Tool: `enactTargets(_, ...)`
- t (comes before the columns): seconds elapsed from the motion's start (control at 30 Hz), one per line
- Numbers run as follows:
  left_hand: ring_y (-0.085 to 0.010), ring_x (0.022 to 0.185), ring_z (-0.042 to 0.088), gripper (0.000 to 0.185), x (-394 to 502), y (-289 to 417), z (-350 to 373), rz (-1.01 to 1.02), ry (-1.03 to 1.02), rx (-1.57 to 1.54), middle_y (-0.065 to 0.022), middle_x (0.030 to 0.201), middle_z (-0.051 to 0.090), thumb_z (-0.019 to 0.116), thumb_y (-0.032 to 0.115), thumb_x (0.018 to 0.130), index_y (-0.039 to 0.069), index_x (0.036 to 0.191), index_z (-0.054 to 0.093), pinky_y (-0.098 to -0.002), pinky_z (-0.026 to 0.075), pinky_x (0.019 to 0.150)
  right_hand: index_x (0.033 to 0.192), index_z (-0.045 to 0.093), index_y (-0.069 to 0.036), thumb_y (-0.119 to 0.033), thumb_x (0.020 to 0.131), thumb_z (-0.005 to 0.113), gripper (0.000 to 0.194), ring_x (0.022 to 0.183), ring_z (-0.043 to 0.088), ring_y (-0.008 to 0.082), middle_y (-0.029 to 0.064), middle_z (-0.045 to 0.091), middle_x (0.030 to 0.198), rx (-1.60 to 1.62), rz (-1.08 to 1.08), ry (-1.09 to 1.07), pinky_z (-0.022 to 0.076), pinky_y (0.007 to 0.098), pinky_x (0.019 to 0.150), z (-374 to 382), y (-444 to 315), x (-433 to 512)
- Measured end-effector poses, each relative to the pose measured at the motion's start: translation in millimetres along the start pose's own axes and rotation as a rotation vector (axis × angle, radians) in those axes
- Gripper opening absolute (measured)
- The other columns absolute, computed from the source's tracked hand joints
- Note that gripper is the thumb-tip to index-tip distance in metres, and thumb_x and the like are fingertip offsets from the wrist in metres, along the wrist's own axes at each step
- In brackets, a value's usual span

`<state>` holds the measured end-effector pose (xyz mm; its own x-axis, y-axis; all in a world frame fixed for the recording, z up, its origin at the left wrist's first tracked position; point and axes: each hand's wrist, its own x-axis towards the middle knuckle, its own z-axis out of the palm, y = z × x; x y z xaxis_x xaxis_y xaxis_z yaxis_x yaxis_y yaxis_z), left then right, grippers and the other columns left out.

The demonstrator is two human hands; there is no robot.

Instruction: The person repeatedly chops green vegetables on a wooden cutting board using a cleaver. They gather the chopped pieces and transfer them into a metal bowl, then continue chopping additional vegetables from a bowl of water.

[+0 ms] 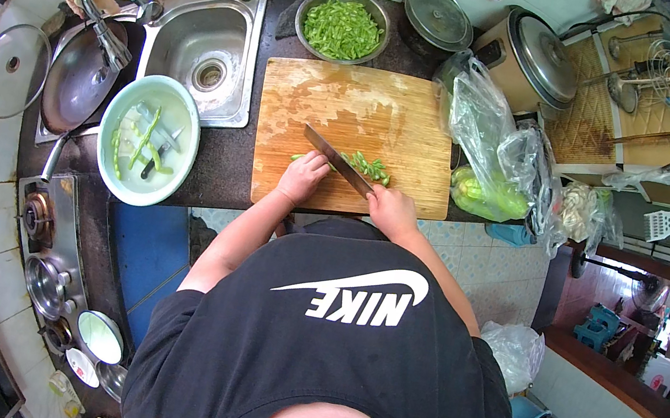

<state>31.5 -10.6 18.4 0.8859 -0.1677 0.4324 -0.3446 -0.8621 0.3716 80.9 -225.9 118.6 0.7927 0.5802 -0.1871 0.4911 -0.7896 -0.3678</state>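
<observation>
In my right hand (393, 211) is the handle of a kitchen knife (337, 161), its long blade slanting up and left across the wooden cutting board (365, 108). My left hand (304, 176) presses green bean pods (296, 157) against the board, fingertips close to the blade. A pod end shows left of those fingers; the rest is mostly covered. On the blade's right side lies a small heap of cut green bean pieces (370, 167). Behind the board, a steel bowl (300, 20) holds many cut green pieces (342, 29).
Left of the board, a pale basin (191, 148) holds water, several whole beans and a black-handled knife (151, 164). Beyond it are a steel sink (166, 68) and a wok (72, 89). Bagged green vegetables (485, 191), a lidded pot (439, 17) and a rice cooker (501, 51) stand right and behind.
</observation>
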Motion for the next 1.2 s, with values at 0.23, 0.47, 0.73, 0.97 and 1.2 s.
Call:
enactTargets(0.23, -0.0232, 0.09, 0.055, 0.013, 0, 0, 0, -0.001, 0.003, -0.023, -0.0062, 0.093, 0.056, 0.052, 0.009, 0.069, 0.008, 0.082, 0.055, -0.0326, 0.049, 0.075, 0.08, 0.06, -0.009, -0.027, 0.083, 0.056, 0.019, 0.064, 0.062, 0.0364, 0.0156, 0.063, 0.067, -0.018, 0.032, -0.076, 0.049, 0.0479, 0.06, -1, -5, 6)
enactTargets(0.47, -0.0244, 0.093, 0.055, 0.013, -1, -2, 0, 0.001, -0.017, -0.024, -0.0065, 0.094, 0.057, 0.053, 0.009, 0.068, 0.007, 0.081, 0.055, -0.0329, 0.049, 0.077, 0.078, 0.058, -0.008, -0.025, 0.084, 0.055, 0.019, 0.064, 0.062, 0.0364, 0.0163, 0.062, 0.067, 0.007, 0.036, -0.06, 0.0492, 0.0479, 0.06, 13, -16, 17)
enactTargets(0.73, -0.025, 0.095, 0.055, 0.014, -2, -3, 2, -0.003, -0.019, -0.05, -0.0069, 0.095, 0.058, 0.053, 0.007, 0.068, 0.007, 0.081, 0.056, -0.0333, 0.049, 0.078, 0.079, 0.058, -0.006, -0.023, 0.085, 0.053, 0.019, 0.064, 0.063, 0.0357, 0.0177, 0.063, 0.067, 0.02, -0.015, 0.023, 0.0501, 0.0465, 0.058, 35, -24, 42)
enactTargets(0.97, -0.0252, 0.096, 0.055, 0.017, -6, -3, 4, 0.04, -0.03, -0.049, -0.0072, 0.096, 0.059, 0.053, 0.006, 0.068, 0.006, 0.084, 0.058, -0.0337, 0.049, 0.081, 0.081, 0.059, -0.006, -0.027, 0.084, 0.054, 0.021, 0.067, 0.062, 0.038, 0.0186, 0.062, 0.07, 0.043, 0.05, 0.0, 0.0487, 0.0486, 0.062, 26, 1, 22)
enactTargets(1.2, -0.0255, 0.094, 0.056, 0.021, -7, -3, -1, -0.021, 0.081, -0.058, -0.0072, 0.094, 0.059, 0.054, 0.008, 0.07, 0.007, 0.089, 0.06, -0.0363, 0.048, 0.081, 0.083, 0.061, -0.006, -0.026, 0.083, 0.055, 0.02, 0.067, 0.063, 0.0365, 0.0178, 0.063, 0.07, 0.039, 0.132, 0.025, 0.0499, 0.048, 0.063, 19, 21, -1)
